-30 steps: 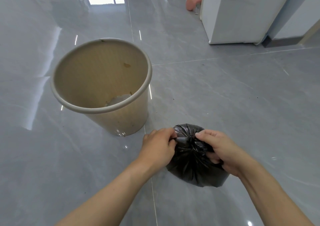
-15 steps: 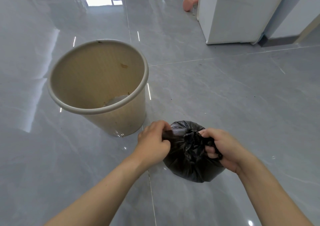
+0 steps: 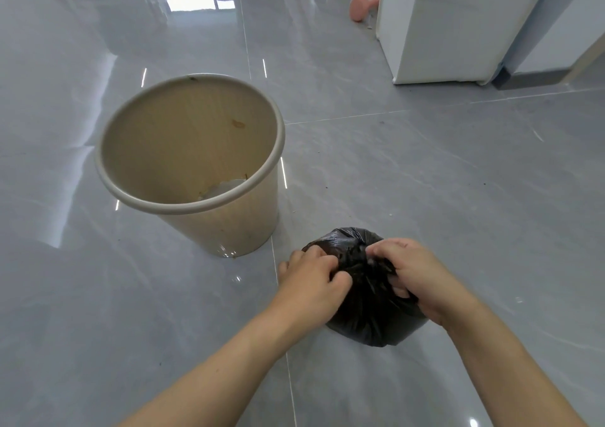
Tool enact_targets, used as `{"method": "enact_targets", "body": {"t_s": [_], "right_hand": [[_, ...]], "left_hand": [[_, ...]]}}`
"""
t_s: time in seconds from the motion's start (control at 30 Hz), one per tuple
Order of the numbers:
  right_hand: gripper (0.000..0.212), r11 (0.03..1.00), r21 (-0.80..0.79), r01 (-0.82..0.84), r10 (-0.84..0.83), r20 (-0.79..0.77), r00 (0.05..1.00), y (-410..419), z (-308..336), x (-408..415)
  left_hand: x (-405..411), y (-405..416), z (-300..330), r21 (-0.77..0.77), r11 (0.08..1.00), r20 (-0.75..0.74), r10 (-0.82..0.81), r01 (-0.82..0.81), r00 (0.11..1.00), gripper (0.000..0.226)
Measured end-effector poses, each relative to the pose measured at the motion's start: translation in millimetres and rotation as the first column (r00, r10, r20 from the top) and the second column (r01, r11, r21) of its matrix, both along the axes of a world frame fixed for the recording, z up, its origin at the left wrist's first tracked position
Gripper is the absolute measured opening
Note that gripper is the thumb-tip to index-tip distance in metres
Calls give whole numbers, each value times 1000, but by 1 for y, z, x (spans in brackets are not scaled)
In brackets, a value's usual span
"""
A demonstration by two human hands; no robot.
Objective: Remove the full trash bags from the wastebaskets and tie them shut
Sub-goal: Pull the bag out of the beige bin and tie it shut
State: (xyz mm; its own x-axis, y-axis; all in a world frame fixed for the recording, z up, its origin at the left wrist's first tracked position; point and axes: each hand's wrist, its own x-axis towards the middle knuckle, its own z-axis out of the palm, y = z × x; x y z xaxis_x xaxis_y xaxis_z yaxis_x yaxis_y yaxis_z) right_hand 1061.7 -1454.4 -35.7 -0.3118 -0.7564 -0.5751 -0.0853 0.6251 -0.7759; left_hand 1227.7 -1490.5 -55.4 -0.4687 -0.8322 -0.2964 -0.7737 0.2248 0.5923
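Note:
A small full black trash bag (image 3: 370, 315) sits on the grey tiled floor, right of the wastebasket. My left hand (image 3: 312, 279) grips the gathered plastic at the bag's top from the left, fingers curled. My right hand (image 3: 415, 273) pinches the bunched top from the right, with a loop of black plastic round its fingers. The two hands nearly meet over the bag's neck. The beige round wastebasket (image 3: 137, 191) stands upright to the left with no liner, only a pale scrap at its bottom.
A white cabinet (image 3: 435, 24) stands at the back right, with a pink dumbbell (image 3: 361, 4) on the floor beside it. A grey baseboard and wall run along the far right. Glossy floor tiles stretch all around.
Both hands had pulled the bag's ends apart, then came back together over its neck. The bag stays on the floor beside the wastebasket.

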Motion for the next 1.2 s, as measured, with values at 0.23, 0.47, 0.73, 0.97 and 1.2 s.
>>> {"method": "enact_targets", "body": {"t_s": [0.23,0.47,0.73,0.97,1.2], "right_hand": [[25,970,-231,-77,-134,-771,623,11,-14,-35],[38,939,-74,-335,142,-804,577,7,-21,-21],[38,805,245,-540,501,-769,397,8,-17,-4],[21,857,169,-487,412,-792,451,8,18,-7],[13,939,-31,-342,157,-847,509,-24,84,-6]], "left_hand": [[39,-33,14,-91,995,201,-16,35,979,36],[46,-42,9,28,996,176,83,-89,981,30],[31,-1,-9,-214,944,132,-228,252,965,80],[10,-7,6,-284,934,103,-197,219,975,16],[-5,-46,70,-297,944,-109,-185,145,977,16]]}}
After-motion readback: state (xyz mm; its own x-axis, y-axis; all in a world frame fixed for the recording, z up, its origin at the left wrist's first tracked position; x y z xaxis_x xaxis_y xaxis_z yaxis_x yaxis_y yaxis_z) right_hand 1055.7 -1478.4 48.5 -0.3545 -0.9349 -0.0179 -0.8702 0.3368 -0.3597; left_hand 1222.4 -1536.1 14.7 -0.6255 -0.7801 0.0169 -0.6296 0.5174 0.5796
